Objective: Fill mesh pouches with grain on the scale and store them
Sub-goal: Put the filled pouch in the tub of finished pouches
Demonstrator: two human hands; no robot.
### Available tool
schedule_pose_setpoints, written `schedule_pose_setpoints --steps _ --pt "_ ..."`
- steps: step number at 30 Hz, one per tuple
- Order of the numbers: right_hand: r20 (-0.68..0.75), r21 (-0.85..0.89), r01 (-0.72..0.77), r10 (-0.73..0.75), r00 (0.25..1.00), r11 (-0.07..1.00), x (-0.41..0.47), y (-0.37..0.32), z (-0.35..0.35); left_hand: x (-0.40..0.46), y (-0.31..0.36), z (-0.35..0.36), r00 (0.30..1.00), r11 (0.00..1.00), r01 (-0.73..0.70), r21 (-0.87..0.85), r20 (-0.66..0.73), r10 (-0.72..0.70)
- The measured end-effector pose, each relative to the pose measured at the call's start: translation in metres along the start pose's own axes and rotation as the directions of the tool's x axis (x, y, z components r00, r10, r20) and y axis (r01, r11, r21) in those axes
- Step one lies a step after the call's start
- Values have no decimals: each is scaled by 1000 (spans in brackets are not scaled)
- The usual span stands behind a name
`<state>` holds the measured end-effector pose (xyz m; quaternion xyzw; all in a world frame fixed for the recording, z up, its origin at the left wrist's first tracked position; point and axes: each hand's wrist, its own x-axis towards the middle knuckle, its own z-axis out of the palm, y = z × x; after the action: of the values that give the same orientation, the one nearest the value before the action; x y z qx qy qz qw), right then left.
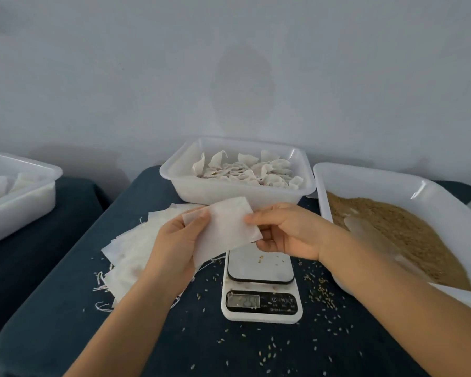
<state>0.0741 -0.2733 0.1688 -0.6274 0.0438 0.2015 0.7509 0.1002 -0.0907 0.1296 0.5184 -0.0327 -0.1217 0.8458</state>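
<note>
Noted: empty mesh pouch (223, 227) pinched between left hand (174, 246) and right hand (286, 232) above scale (260, 281), near edge of loose pouch stack (131, 257); behind, tub (174, 175) of filled pouches; right, tray (378, 175) of grain (408, 229); far left, partly seen bin (25, 202).

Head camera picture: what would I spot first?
Two hands, left hand and right hand, hold a flat white pouch above the scale in the middle. On the right sits a tray of brown grain.
</note>
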Motion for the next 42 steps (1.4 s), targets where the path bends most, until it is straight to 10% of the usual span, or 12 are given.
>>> schedule_pose_setpoints --steps 3,7,13,20,30,37,40,42 --pt "-80 -132 18 -29 996 991 -1 5 -3 4 -13 -1 995 975 -31 221 -83 50" --pt "-162 -433 83 -167 973 898 -2 15 -5 -6 -17 4 769 475 -602 642 308 559" --pt "-97 -598 142 -247 964 789 -7 19 -15 -9 -16 17 490 46 -857 513 784 381" --pt "-95 -589 120 -217 972 799 -23 16 -28 -1 -13 22 473 -269 -799 537 839 269" --pt "-208 -737 93 -355 911 670 -27 12 -39 5 -18 35 508 -182 -805 565 814 281" --pt "-160 -740 14 -196 968 672 -37 4 -53 12 -29 42 610 50 -735 676 628 483" --pt "-375 -774 -103 -323 869 625 -42 -10 -87 14 -32 42 648 92 -720 688 620 441" --pt "-518 -837 -366 -373 770 407 -45 -18 -122 16 -35 43 659 103 -713 694 613 435"
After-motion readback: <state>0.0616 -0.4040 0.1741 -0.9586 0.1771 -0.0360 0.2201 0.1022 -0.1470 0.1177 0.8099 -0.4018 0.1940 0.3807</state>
